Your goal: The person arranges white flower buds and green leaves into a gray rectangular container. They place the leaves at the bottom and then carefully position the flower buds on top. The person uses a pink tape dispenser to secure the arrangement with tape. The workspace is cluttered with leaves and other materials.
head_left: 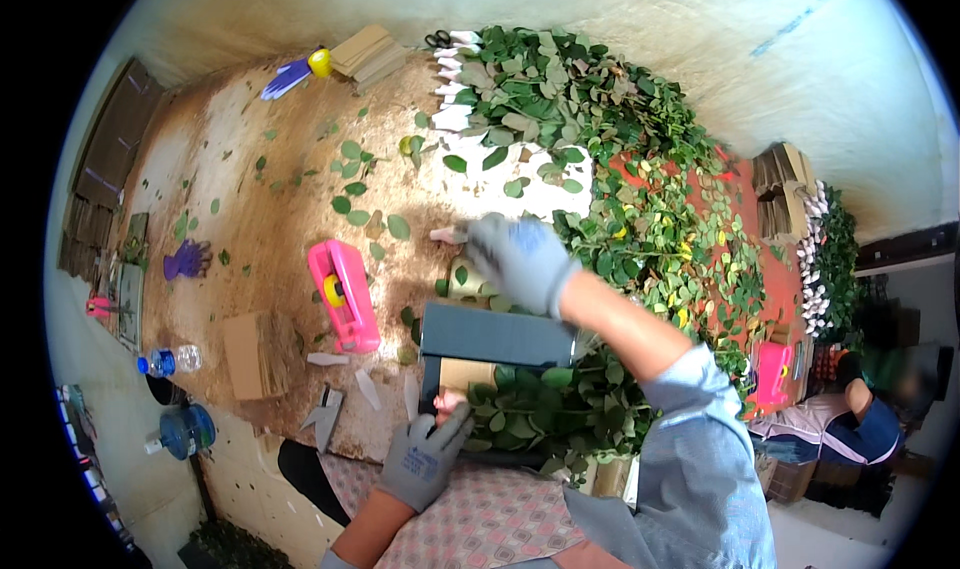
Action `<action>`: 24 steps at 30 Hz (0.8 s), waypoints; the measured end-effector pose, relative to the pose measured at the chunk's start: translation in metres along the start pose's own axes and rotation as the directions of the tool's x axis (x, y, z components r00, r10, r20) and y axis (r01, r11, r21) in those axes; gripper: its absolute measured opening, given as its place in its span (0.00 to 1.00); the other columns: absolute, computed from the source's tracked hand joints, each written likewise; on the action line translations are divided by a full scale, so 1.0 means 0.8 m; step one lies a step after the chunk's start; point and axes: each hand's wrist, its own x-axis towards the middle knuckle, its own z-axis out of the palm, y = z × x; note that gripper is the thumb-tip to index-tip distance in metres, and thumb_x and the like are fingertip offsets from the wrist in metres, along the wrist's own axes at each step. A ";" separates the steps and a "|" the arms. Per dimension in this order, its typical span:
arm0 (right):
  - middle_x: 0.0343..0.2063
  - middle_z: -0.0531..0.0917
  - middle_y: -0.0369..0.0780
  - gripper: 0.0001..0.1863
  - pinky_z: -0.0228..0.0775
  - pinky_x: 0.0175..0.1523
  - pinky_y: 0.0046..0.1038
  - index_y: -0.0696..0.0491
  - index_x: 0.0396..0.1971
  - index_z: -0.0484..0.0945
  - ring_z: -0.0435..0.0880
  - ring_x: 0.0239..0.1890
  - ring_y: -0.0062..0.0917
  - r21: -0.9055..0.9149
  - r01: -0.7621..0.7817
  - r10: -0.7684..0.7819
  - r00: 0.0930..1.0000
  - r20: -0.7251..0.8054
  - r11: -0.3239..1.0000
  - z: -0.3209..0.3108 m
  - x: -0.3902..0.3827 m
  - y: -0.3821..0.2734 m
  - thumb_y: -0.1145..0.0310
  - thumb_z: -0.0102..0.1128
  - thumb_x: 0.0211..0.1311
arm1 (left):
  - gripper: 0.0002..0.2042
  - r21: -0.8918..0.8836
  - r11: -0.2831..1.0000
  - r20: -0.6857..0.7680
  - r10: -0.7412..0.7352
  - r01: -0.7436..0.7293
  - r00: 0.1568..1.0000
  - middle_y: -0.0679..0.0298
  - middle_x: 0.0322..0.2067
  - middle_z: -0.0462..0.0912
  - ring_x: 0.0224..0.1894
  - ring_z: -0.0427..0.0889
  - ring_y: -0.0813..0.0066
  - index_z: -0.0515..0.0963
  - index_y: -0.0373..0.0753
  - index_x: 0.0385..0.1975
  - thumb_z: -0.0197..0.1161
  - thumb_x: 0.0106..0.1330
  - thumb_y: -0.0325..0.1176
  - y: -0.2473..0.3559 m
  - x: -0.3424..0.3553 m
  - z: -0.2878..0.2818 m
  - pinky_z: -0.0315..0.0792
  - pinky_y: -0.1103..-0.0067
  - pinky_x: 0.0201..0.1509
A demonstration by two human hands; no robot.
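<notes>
1. Head view: the left hand [418, 461] bends its fingers against a pink bundle end [449, 403] beside leafy stems [560, 409] in a dark box [497, 335]; their grip cannot be told.
2. The right hand [520, 261] covers most of a pale tip [443, 235]; its fingers' closure is hidden.
3. Leaves [398, 227] litter the scuffed wooden table [285, 204] beside a stained wall [300, 14].

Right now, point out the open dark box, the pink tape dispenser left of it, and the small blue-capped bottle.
Open dark box [498, 335]: head view, upper panel.
Pink tape dispenser [364, 307]: head view, right side.
Small blue-capped bottle [165, 361]: head view, middle of body.
</notes>
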 end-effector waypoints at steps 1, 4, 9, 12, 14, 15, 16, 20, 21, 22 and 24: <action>0.42 0.84 0.50 0.14 0.78 0.50 0.44 0.54 0.52 0.74 0.86 0.45 0.46 0.021 -0.125 0.125 0.992 -0.007 0.992 0.001 0.034 0.036 0.67 0.54 0.69 | 0.28 0.027 0.999 -0.024 0.020 -0.019 1.000 0.71 0.68 0.72 0.44 0.74 0.67 0.78 0.45 0.60 0.63 0.54 0.32 0.000 0.000 -0.001 0.68 0.67 0.48; 0.48 0.83 0.52 0.15 0.74 0.58 0.45 0.52 0.52 0.75 0.83 0.53 0.47 -0.020 -0.319 0.310 0.933 -0.183 0.947 0.009 0.123 0.178 0.67 0.51 0.68 | 0.28 0.053 0.998 0.009 0.035 -0.036 0.999 0.71 0.68 0.72 0.45 0.74 0.66 0.79 0.46 0.60 0.63 0.55 0.33 0.000 0.002 0.001 0.67 0.66 0.50; 0.55 0.83 0.48 0.18 0.77 0.59 0.40 0.54 0.54 0.78 0.83 0.58 0.43 -0.117 -0.591 0.558 0.798 -0.228 0.798 0.004 0.205 0.265 0.64 0.51 0.70 | 0.26 0.100 0.995 0.041 0.004 -0.009 0.999 0.72 0.68 0.72 0.47 0.73 0.67 0.79 0.48 0.61 0.61 0.58 0.37 0.003 -0.001 0.007 0.67 0.66 0.51; 0.57 0.84 0.43 0.19 0.78 0.59 0.36 0.49 0.57 0.80 0.84 0.58 0.36 -0.267 -0.612 0.604 0.788 -0.124 0.744 0.043 0.201 0.297 0.63 0.60 0.68 | 0.26 0.178 0.983 0.051 0.035 -0.044 0.998 0.72 0.68 0.73 0.47 0.72 0.66 0.79 0.50 0.60 0.60 0.59 0.38 0.002 -0.001 0.012 0.67 0.66 0.51; 0.57 0.84 0.41 0.19 0.80 0.56 0.35 0.47 0.57 0.81 0.85 0.57 0.34 -0.481 -0.474 0.512 0.857 -0.060 0.738 0.052 0.190 0.287 0.63 0.62 0.67 | 0.27 0.158 0.987 0.039 0.023 -0.028 0.999 0.73 0.68 0.72 0.47 0.71 0.66 0.79 0.50 0.60 0.62 0.56 0.38 0.003 -0.001 0.014 0.67 0.66 0.51; 0.56 0.85 0.39 0.16 0.81 0.53 0.35 0.45 0.53 0.85 0.86 0.55 0.32 -0.517 -0.474 0.489 0.864 -0.119 0.713 0.062 0.185 0.288 0.65 0.61 0.67 | 0.27 0.135 0.991 0.026 0.019 -0.023 0.999 0.72 0.68 0.72 0.47 0.71 0.66 0.79 0.50 0.60 0.63 0.55 0.38 0.003 0.000 0.016 0.67 0.66 0.51; 0.56 0.84 0.41 0.16 0.81 0.52 0.36 0.47 0.53 0.84 0.87 0.54 0.34 -0.545 -0.421 0.471 0.880 -0.054 0.725 0.064 0.171 0.291 0.65 0.60 0.67 | 0.28 0.111 0.994 0.014 0.016 -0.018 1.000 0.72 0.69 0.72 0.47 0.71 0.66 0.79 0.50 0.60 0.64 0.55 0.38 0.004 0.000 0.019 0.67 0.66 0.51; 0.55 0.83 0.43 0.15 0.80 0.49 0.37 0.49 0.50 0.86 0.87 0.51 0.38 -0.595 -0.322 0.459 0.884 0.089 0.736 0.053 0.140 0.284 0.66 0.59 0.67 | 0.31 0.158 0.987 -0.025 0.031 -0.027 0.999 0.72 0.69 0.71 0.47 0.71 0.65 0.79 0.50 0.61 0.66 0.51 0.36 -0.001 -0.007 0.030 0.66 0.64 0.50; 0.54 0.84 0.42 0.14 0.80 0.48 0.37 0.49 0.49 0.87 0.87 0.51 0.38 -0.605 -0.319 0.446 0.892 0.069 0.730 0.049 0.135 0.283 0.66 0.60 0.66 | 0.31 0.155 0.988 -0.020 0.025 -0.021 0.999 0.71 0.70 0.71 0.47 0.71 0.65 0.79 0.50 0.61 0.66 0.50 0.36 0.000 -0.005 0.030 0.66 0.64 0.50; 0.53 0.85 0.42 0.14 0.81 0.47 0.38 0.49 0.48 0.87 0.88 0.50 0.37 -0.610 -0.310 0.428 0.902 0.054 0.730 0.042 0.133 0.269 0.66 0.60 0.66 | 0.32 0.153 0.988 -0.010 0.010 -0.009 1.000 0.71 0.70 0.71 0.47 0.71 0.65 0.79 0.50 0.62 0.66 0.50 0.35 0.001 -0.006 0.028 0.66 0.63 0.50; 0.44 0.91 0.39 0.11 0.82 0.44 0.38 0.47 0.43 0.90 0.90 0.47 0.35 -0.511 -0.327 0.435 0.895 0.104 0.795 0.027 0.142 0.237 0.66 0.62 0.64 | 0.32 0.143 0.990 -0.006 0.009 -0.008 1.000 0.71 0.70 0.72 0.47 0.72 0.64 0.79 0.49 0.62 0.66 0.49 0.35 0.002 -0.004 0.024 0.65 0.62 0.50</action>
